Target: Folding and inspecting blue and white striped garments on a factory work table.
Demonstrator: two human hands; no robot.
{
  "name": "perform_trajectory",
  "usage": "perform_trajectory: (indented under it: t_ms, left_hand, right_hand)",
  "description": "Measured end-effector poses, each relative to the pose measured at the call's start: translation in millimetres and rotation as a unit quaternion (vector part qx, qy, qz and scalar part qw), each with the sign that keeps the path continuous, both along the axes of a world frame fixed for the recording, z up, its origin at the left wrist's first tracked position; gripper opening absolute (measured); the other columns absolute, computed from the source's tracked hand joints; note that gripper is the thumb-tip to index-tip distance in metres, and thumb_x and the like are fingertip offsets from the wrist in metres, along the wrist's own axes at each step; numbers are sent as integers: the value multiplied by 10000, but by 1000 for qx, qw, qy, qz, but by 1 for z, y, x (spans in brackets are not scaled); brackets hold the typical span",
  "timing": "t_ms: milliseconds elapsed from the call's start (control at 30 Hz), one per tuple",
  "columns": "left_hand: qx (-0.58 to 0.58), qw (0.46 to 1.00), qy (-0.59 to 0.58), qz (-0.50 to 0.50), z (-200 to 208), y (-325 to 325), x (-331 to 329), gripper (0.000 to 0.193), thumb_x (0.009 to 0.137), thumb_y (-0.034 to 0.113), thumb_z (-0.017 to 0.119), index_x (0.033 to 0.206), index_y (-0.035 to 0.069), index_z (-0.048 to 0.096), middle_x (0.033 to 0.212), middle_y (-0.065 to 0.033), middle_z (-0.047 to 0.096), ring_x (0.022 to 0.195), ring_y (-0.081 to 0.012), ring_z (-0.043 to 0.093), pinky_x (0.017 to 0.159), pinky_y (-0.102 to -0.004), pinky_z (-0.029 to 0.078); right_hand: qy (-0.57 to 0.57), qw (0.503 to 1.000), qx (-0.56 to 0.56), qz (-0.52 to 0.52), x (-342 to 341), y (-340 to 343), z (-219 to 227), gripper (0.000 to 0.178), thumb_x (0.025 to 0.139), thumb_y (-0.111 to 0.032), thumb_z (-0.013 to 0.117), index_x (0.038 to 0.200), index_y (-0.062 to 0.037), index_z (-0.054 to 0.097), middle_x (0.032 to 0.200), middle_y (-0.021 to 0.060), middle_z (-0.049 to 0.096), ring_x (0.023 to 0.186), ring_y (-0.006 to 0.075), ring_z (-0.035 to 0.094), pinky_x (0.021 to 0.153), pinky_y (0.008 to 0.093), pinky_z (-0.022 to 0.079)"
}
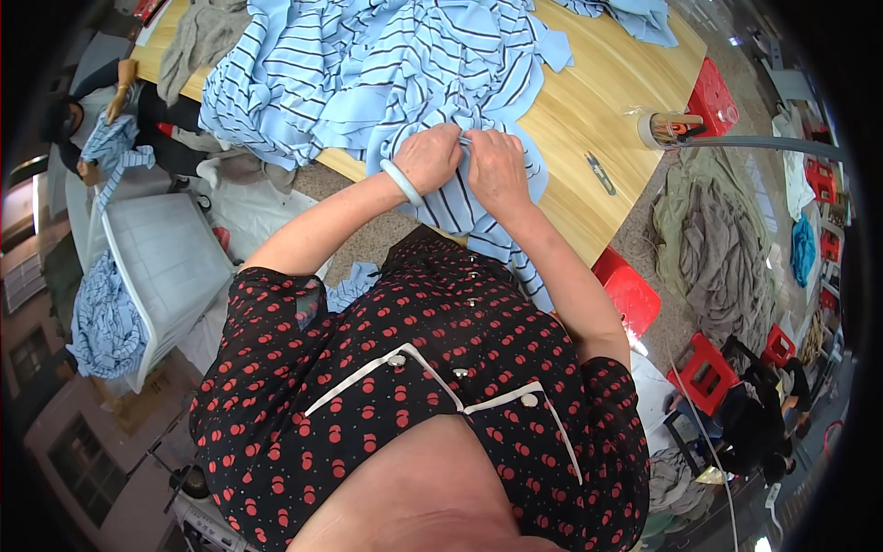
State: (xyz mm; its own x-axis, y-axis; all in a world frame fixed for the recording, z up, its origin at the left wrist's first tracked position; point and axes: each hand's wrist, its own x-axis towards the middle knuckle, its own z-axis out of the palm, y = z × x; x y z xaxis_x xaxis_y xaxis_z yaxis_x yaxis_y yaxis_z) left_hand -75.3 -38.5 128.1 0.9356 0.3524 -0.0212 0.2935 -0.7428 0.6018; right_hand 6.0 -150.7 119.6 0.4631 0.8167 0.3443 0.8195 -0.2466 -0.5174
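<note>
A large heap of light blue knit fabric point(303, 78) with dark and white stripes spreads over the wooden table. At its near edge my left hand point(430, 158), with a pale bangle on the wrist, is closed on a fold of the fabric. Right beside it my right hand point(497, 170) pinches the same fabric, fingertips almost meeting those of the left. Whatever lies between the fingertips is too small to make out. Part of the cloth hangs over the table edge toward my lap. Small thread snips point(601, 173) lie on the tabletop, to the right of my hands.
The wooden table point(589, 101) carries a cup of tools point(658, 132) near its right edge. Red stools point(628, 293) stand close on the right, beyond them a grey-brown cloth pile point(717, 248). At left are a white plastic bin point(170, 262) and a person point(120, 110) handling striped cloth.
</note>
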Motion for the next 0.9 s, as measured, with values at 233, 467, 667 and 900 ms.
perform_trajectory:
  t_ms: [233,467,667,900]
  left_hand:
    - [-20,999,-24,-30,4,6,-3,110,774,98,429,780,-3,472,707,-199,517,684,-374,509,588,-437,388]
    - [-84,989,-19,-122,14,30,-7,156,792,145,439,842,23,522,747,-178,533,712,-354,518,621,-418,408]
    - [-114,976,86,-165,-4,54,-11,212,807,200,445,821,7,531,725,-151,540,678,-275,528,631,-343,412]
    - [-308,910,231,-154,-12,54,30,230,779,235,520,866,35,590,692,-4,568,627,-78,471,588,-242,400]
  right_hand:
    - [71,997,38,16,7,0,2,128,701,-20,468,810,-27,534,743,113,533,742,259,514,693,350,369]
    - [339,938,-7,67,19,-8,16,97,693,-89,525,767,-43,567,782,88,568,766,261,512,737,330,375]
    - [7,990,-22,140,39,-18,7,110,669,-85,588,773,-53,574,767,53,560,755,222,483,699,285,379]
    - [137,981,-43,130,33,-17,15,67,694,-65,558,758,-45,562,731,68,559,651,225,513,605,302,412]
